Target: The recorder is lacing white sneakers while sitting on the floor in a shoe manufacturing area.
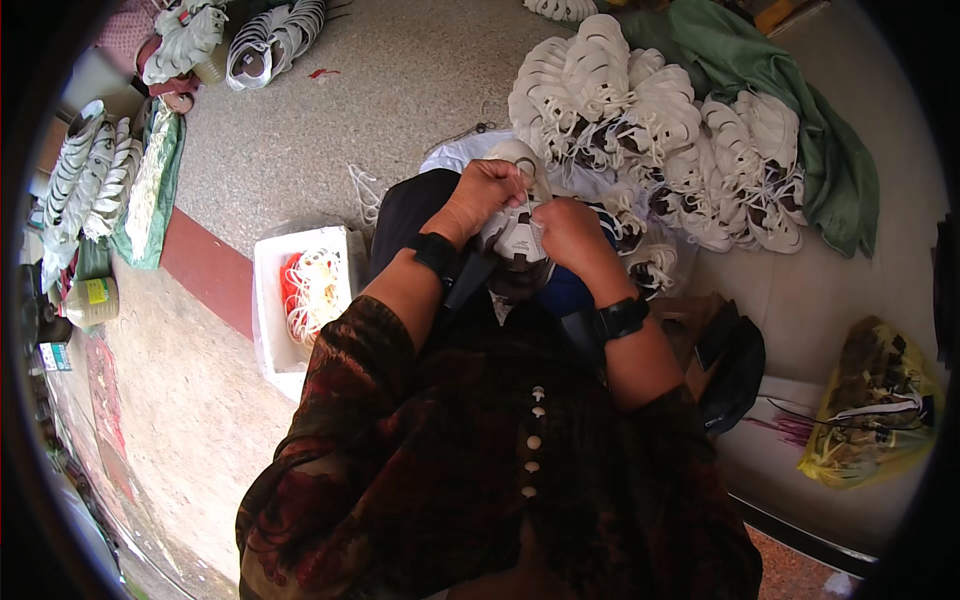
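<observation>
A white and brown shoe upper (518, 240) rests on my lap, its pale tongue facing up. Above it, my left hand (488, 195) is closed, fingertips pinching a thin white shoelace (529, 203). Close on the other side, my right hand (570, 235) is curled shut at the upper's edge, near the same lace; its fingertips are partly hidden. Dark bands circle both wrists. Just beyond my hands, the pale rounded end of a shoe (515, 155) shows.
A big pile of white shoe uppers (660, 120) lies ahead to the right, beside green cloth (790, 90). At my left stands a white foam box (272, 300) holding laces (320, 290). More strung uppers (105, 170) are far left. A yellow bag (860, 440) sits right.
</observation>
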The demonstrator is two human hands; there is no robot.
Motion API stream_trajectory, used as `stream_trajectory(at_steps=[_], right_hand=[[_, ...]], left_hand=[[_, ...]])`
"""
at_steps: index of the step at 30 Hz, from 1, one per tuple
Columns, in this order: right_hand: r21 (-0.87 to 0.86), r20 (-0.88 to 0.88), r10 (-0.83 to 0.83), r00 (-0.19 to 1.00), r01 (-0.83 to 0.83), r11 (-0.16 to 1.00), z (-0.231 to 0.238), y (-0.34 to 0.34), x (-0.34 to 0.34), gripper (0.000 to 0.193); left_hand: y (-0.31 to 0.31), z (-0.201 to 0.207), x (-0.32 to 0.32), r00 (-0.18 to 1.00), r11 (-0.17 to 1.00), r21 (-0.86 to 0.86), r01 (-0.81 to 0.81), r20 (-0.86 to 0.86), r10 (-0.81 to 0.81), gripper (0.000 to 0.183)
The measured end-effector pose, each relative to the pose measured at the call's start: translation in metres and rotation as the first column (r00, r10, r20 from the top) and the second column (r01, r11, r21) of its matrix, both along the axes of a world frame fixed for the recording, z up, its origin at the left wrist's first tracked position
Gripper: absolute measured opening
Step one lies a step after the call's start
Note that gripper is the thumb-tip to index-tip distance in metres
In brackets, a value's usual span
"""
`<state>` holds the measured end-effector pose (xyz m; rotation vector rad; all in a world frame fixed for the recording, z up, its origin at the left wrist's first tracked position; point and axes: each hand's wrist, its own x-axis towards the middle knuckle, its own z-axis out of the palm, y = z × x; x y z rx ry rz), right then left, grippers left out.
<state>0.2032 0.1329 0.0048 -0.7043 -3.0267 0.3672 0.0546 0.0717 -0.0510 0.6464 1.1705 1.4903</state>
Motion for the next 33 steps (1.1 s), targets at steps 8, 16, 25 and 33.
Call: stream_trajectory(at_steps=[8,16,25,33], right_hand=[[0.071,0.150,0.032,0.988,-0.043,0.997,0.001,-0.002,-0.015,0.010],[-0.074,-0.299,-0.006,0.954,-0.017,0.997,-0.038,0.013,0.003,0.008],[-0.943,-0.257,-0.615,0.745,-0.054,0.328,-0.057,0.005,0.012,0.004],[-0.976,-0.201,-0.781,0.592,-0.053,0.211,-0.055,-0.004,0.010,0.005]], left_hand=[[-0.002,-0.003,0.001,1.000,1.000,0.004,0.003,-0.010,-0.003,0.010],[-0.002,-0.005,0.000,0.998,1.000,-0.031,0.005,-0.058,-0.006,0.007],[-0.057,0.005,0.019,0.423,0.993,0.120,0.012,-0.900,0.104,0.023],[-0.054,0.008,0.028,0.299,0.991,0.127,-0.037,-0.945,0.132,0.007]])
